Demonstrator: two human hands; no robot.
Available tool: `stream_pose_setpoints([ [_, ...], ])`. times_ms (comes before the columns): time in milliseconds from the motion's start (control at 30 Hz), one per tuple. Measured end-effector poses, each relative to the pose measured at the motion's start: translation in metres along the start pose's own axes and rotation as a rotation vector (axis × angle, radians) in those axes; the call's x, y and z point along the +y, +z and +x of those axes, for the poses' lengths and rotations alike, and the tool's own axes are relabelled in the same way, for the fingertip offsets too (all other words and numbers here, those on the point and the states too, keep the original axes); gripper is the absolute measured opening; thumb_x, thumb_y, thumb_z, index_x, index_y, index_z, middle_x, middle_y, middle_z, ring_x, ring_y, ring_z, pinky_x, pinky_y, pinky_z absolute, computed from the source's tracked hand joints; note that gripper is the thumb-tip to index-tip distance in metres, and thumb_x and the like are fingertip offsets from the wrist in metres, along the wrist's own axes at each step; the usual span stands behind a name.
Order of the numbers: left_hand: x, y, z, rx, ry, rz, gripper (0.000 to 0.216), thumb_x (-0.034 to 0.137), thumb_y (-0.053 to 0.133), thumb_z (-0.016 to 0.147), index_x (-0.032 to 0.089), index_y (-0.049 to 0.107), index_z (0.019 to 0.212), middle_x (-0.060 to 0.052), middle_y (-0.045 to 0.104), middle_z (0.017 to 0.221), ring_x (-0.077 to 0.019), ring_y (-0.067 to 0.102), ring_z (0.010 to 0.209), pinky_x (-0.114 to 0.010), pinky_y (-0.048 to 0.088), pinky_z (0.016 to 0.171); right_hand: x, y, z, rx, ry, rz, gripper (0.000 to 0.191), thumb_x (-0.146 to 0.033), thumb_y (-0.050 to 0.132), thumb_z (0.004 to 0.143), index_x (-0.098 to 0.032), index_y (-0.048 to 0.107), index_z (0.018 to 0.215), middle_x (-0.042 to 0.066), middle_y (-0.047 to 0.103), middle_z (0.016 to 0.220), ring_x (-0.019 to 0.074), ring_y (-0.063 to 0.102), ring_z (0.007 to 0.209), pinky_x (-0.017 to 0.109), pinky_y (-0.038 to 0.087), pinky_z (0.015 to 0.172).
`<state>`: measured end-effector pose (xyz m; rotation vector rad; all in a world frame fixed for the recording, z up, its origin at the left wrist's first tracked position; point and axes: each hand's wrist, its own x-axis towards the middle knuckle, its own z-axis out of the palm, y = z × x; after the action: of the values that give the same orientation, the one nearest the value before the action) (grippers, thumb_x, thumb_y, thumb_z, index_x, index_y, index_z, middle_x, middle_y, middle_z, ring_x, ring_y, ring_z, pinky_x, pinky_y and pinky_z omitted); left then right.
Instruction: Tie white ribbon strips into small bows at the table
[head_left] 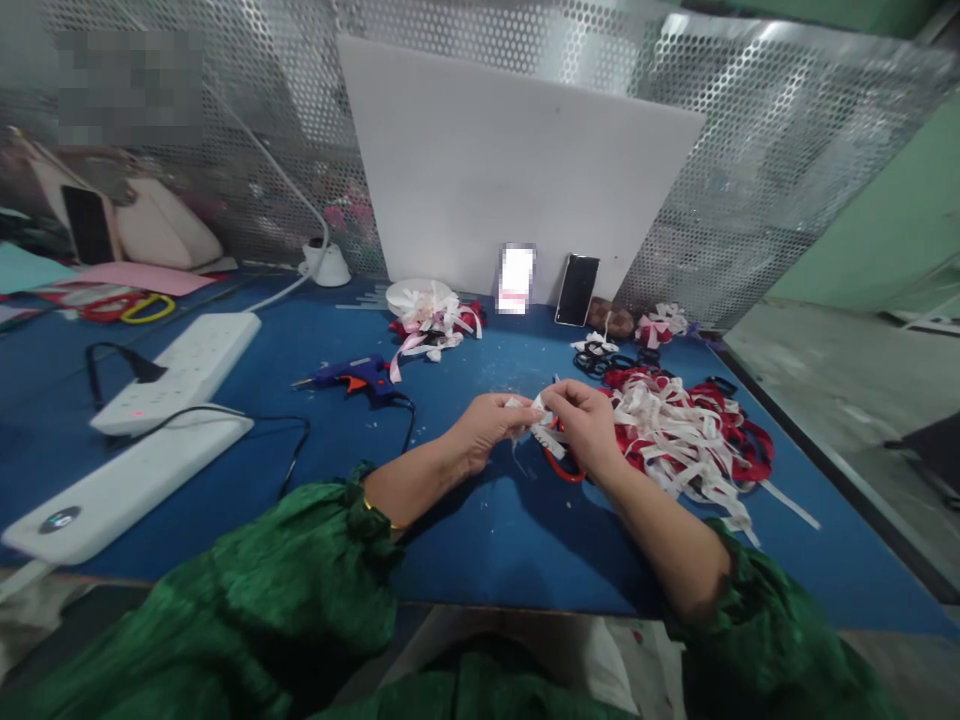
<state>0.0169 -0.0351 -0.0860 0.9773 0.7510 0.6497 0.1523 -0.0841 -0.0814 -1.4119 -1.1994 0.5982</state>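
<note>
Over the middle of the blue table, my left hand (489, 424) and my right hand (583, 418) meet with fingertips pinched on a short white ribbon (549, 438). Its ends hang down between the hands, and part of it is hidden by my fingers. Beneath my right hand lie scissors with orange-red handles (564, 468), partly covered by the hand. Just right of that hand spreads a heap of white and red ribbon strips (686, 430). Black hair ties (600, 362) lie at the heap's far edge.
A blue glue gun (349, 375) lies left of my hands, its cord trailing toward me. White power strips (180, 372) occupy the left side. A white bowl (401, 297) with ribbon pieces stands farther back. Two phones, one a dark phone (577, 290), lean against a white board (517, 160).
</note>
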Motion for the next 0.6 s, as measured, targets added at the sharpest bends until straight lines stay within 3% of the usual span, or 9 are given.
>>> stream_pose_setpoints([
  [200,-0.0017,-0.0017,-0.0002,0.046,0.134,0.117,0.028,0.032,0.080,0.055,0.012,0.069,0.072,-0.001,0.061,0.059,-0.0089,0.049,0.053,-0.023,0.038,0.054,-0.0024,0.0009,-0.0006,-0.069,0.018,0.000,0.018,-0.034,0.059,0.074,-0.016,0.063,0.071,0.000,0.059,0.064,0.0126,0.050,0.060,0.023,0.038,0.057],
  [433,0.0007,-0.0031,0.0013,0.051,0.174,0.033,0.033,0.038,0.077,0.058,0.012,0.070,0.078,-0.005,0.067,0.072,-0.0126,0.057,0.064,-0.026,0.044,0.064,0.0001,-0.0045,0.0040,0.041,-0.053,-0.029,0.016,-0.032,0.060,0.075,-0.017,0.064,0.072,0.000,0.060,0.066,0.0121,0.050,0.060,0.024,0.039,0.060],
  [600,0.0009,-0.0019,-0.0022,0.018,0.182,0.111,0.028,0.036,0.078,0.058,0.013,0.071,0.074,-0.004,0.067,0.068,-0.0119,0.056,0.062,-0.024,0.042,0.061,-0.0039,-0.0044,0.0043,-0.083,-0.032,-0.033,0.020,-0.034,0.063,0.074,-0.018,0.070,0.082,0.002,0.066,0.076,0.0140,0.055,0.068,0.025,0.041,0.063],
])
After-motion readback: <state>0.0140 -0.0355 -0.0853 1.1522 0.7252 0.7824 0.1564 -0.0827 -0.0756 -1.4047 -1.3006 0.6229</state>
